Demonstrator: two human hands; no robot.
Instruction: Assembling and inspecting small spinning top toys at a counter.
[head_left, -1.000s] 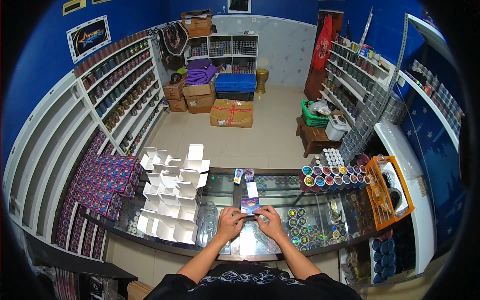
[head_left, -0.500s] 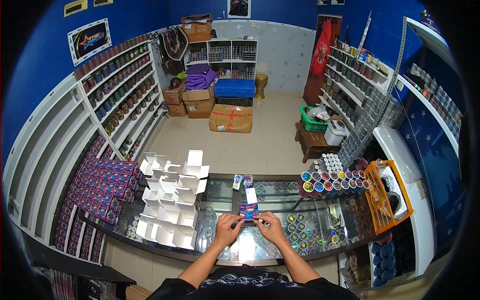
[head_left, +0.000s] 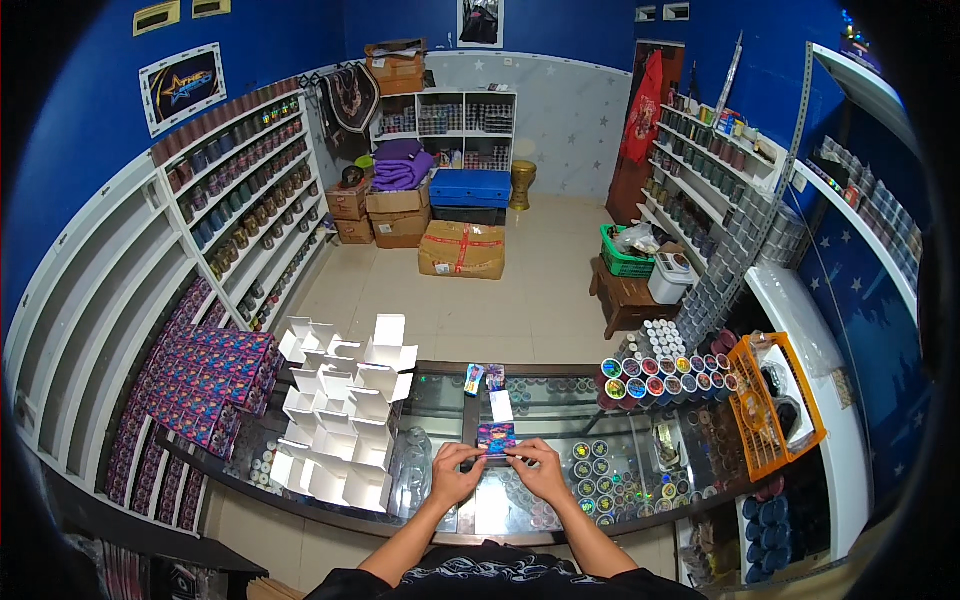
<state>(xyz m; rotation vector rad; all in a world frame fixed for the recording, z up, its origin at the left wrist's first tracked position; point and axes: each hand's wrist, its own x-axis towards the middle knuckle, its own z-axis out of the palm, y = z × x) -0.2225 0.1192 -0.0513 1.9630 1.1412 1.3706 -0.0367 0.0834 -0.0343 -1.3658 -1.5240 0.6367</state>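
Note:
A small purple, pink and blue printed carton (head_left: pixel 496 438) lies on the glass counter (head_left: pixel 428 440) in front of me, its white flap (head_left: pixel 501 406) standing out at the far end. My left hand (head_left: pixel 457 473) pinches the carton's near left corner between thumb and fingers. At the near right corner, my right hand (head_left: pixel 540 469) grips it in the same way. Just beyond the flap are two small printed packs, a blue-and-white one (head_left: pixel 473 379) and a darker one (head_left: pixel 495 377).
White open cartons (head_left: pixel 340 440) stand in a cluster to my left, beside stacked purple printed cartons (head_left: pixel 215 385). On the right are rows of round-lidded jars (head_left: pixel 665 385) and an orange basket (head_left: pixel 760 415). More round containers (head_left: pixel 592 470) show at the counter, right of my hands.
The whole view has shifted slightly, with the counter sitting a little lower in the picture. Both hands keep their hold on the carton's near edge.

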